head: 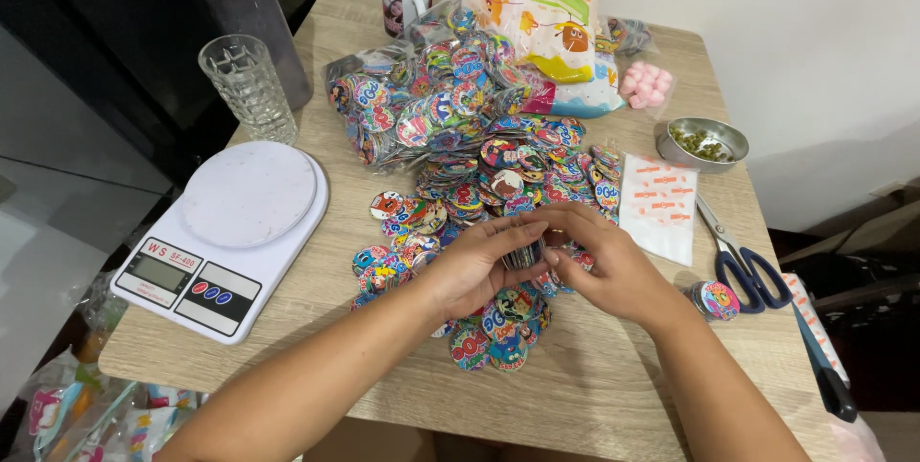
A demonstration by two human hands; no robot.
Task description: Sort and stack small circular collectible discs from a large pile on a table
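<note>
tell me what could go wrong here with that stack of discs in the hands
The small stack of discs is pinched between the left hand and right hand above the loose pile of discs; if it slips, it would likely scatter and mix back in. The forearms lie close to discs near the table edge, so a sweep could push some off. The scissors sit beside the right wrist.

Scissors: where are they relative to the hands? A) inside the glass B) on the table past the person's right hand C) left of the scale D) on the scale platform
B: the blue-handled scissors lie on the table to the right of the right hand, beside the pile of small clear bags.
</note>
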